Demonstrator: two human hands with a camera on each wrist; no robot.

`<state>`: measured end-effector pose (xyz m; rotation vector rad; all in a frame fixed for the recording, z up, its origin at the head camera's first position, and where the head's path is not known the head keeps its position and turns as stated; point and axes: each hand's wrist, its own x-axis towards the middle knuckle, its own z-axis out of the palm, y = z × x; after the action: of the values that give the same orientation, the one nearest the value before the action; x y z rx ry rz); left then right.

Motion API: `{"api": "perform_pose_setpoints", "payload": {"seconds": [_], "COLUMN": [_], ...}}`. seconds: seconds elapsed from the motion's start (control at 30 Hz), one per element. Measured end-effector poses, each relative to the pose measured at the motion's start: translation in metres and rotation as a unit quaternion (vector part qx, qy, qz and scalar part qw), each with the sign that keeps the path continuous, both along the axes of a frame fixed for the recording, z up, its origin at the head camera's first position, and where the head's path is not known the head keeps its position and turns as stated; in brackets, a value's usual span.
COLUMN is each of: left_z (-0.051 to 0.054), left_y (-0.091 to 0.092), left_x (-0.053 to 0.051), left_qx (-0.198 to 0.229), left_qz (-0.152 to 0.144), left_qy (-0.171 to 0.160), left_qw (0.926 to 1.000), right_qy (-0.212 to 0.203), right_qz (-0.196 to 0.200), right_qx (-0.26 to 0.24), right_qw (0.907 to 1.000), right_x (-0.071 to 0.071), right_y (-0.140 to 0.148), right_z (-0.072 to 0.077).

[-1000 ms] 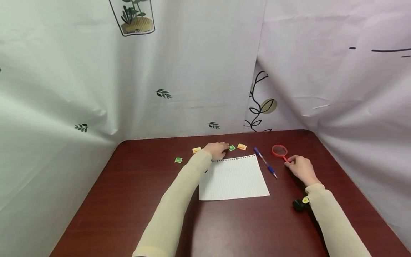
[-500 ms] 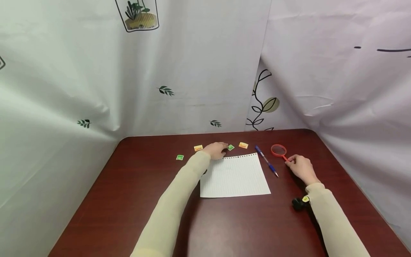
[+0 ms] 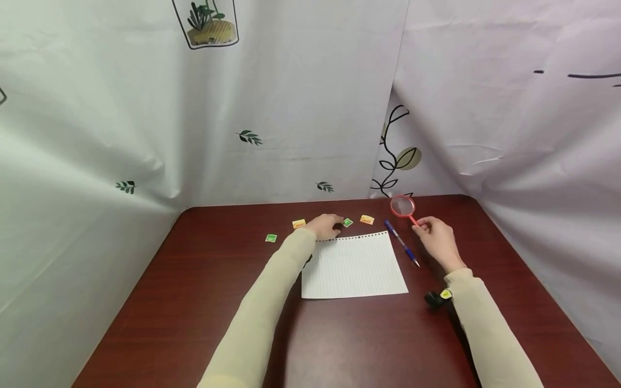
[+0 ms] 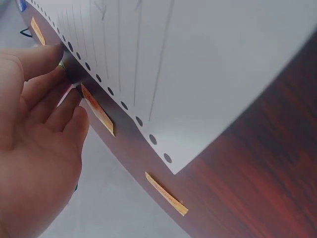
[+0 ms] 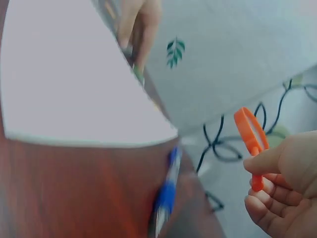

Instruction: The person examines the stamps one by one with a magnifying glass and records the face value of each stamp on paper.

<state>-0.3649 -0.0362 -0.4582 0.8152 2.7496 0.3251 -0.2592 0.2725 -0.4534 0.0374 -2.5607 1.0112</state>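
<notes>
1. Fingers (image 5: 277, 196) of the right hand (image 3: 438, 242) are pinching the red magnifying glass (image 3: 403, 207) by its handle.
2. Just changed: the right hand is carrying the glass leftward and back from its earlier spot; lens is now showing beyond the pen's upper end, seemingly off the table. Probably means the glass is coming into play.
3. Left hand (image 3: 326, 226) is staying put, thumb apart from the index; index tip is reaching the edge of a green stamp (image 3: 347, 222).
4. Orange stamps (image 3: 366, 219) are flanking that hand; another green one (image 3: 270, 237) is lying farther left.
5. Hole-punched ruled sheet (image 3: 356, 267) is lying nearer the person, blue ballpoint pen (image 3: 402, 244) beside it.
6. Writing: sheet is showing faint marks, unreadable; stamp print and the yellow sticker (image 3: 446, 293) at the right wrist are too small to read. No brand is showing.
</notes>
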Motion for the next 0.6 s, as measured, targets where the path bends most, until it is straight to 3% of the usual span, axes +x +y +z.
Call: {"api": "perform_pose_setpoints", "payload": {"seconds": [0.27,0.6], "left_z": [-0.004,0.0], "left_y": [0.0,-0.001], "left_x": [-0.003,-0.001], "left_qx": [0.008,0.017], "left_qz": [0.0,-0.002], "left_qy": [-0.008,-0.001], "left_qw": [0.9999,0.9999], "right_qy": [-0.007,-0.029], "right_qz": [0.029,0.064], "right_qx": [-0.044,-0.063], "right_qw": [0.9986,0.9956], "right_x": [-0.008,-0.013], "right_y": [-0.043,-0.08], "right_z": [0.006,-0.004]}}
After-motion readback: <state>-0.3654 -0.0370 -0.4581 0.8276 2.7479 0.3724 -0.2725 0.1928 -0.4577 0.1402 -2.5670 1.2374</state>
